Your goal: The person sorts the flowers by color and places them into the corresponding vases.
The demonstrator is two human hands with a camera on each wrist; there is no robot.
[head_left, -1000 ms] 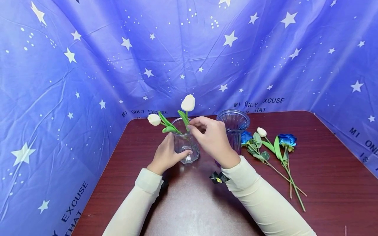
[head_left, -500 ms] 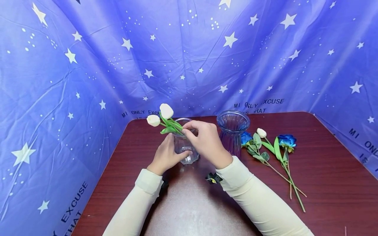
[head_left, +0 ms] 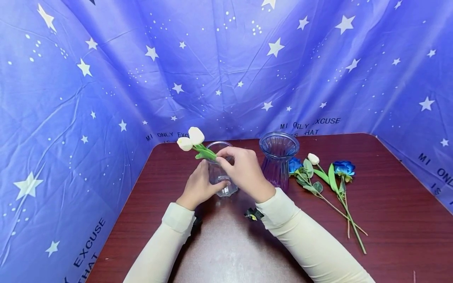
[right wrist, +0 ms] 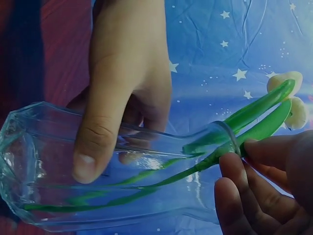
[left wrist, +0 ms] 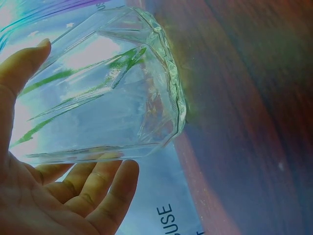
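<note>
A clear glass vase [head_left: 226,188] stands upright on the table, and my left hand [head_left: 199,184] grips its side, thumb in front and fingers around the far side. Two white tulips [head_left: 196,135] lean left out of its mouth, their green stems inside the glass. My right hand [head_left: 245,169] pinches one tulip by its leaves and stem right at the rim. In the right wrist view the stems [right wrist: 142,188] run down through the vase to its base. Seen from the left wrist, the vase's thick bottom [left wrist: 171,93] lies close over the brown table.
Just right of my right hand stands a second, blue-purple glass vase [head_left: 279,151]. Beyond it lie blue artificial roses [head_left: 344,168] and another white tulip [head_left: 313,158], stems crossing on the dark red table [head_left: 396,204]. A starry blue cloth [head_left: 226,70] encloses the back and sides.
The pinched tulip has tipped left and lower, from standing upright at the vase's right to resting beside the other tulip. My right hand shifted slightly left and down; my left hand stayed.
</note>
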